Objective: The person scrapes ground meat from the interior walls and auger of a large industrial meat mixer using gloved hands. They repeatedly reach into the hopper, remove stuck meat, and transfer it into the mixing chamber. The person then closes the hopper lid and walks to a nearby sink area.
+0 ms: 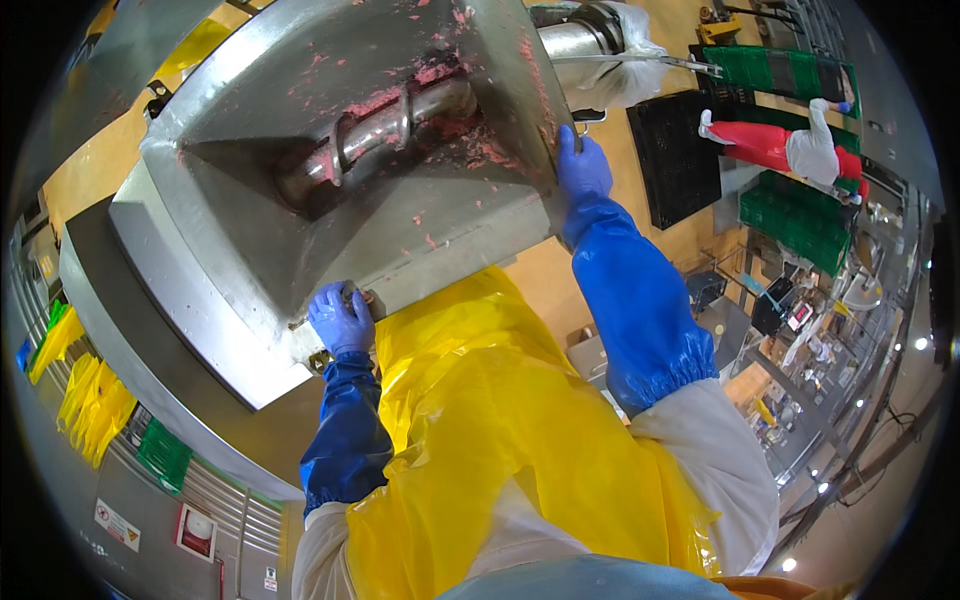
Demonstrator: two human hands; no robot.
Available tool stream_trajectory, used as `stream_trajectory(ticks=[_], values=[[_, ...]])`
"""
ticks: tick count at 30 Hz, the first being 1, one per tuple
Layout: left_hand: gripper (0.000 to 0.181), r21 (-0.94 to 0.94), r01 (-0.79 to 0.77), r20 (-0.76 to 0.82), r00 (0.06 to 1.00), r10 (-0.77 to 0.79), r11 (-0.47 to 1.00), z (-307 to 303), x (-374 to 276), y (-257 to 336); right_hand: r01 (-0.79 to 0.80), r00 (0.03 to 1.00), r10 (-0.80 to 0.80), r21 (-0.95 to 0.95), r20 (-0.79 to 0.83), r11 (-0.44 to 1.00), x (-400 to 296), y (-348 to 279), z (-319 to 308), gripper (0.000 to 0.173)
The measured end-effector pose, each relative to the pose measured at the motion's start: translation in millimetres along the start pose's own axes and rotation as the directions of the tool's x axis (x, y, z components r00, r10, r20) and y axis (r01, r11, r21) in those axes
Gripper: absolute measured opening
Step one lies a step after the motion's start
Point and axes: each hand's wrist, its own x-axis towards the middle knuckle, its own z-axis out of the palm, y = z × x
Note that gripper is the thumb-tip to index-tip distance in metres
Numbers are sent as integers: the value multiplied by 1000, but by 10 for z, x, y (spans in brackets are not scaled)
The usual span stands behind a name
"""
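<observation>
Before me is the stainless steel hopper (247, 225) of a meat grinder, with a metal auger (375, 135) at its bottom. Pink meat scraps (487, 154) cling to the auger and inner walls. My left hand (341, 319), in a purple glove and blue sleeve, grips the hopper's near rim at its left corner. At the right corner, my right hand (583, 165), gloved the same way, has its fingers curled over the rim. Part of each hand's grip is hidden. A yellow apron (480, 390) covers my front and touches the hopper's near side.
A steel outlet tube (574, 39) with clear plastic over it juts out at upper right. Beyond stand a black pallet (675, 157), green crates (795, 221) and a co-worker in a red apron (757, 144). A curved steel panel (172, 330) lies at left.
</observation>
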Motion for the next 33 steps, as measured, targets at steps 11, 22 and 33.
stream_trajectory(ticks=[11, 22, 33], values=[[35, 26, 56, 48, 997, -57, 998, -46, 20, 10, 20, 1000, -21, -25, -6, 999, 75, 50, 96, 75], [33, -21, 24, -14, 1000, -24, 999, -137, 26, 31, 96, 993, -96, 8, -67, 995, 3, -22, 3, 69], [36, -2, 93, 75, 993, -93, 996, -157, 41, 60, 18, 1000, -18, -21, -14, 1000, -30, -51, -23, 74]])
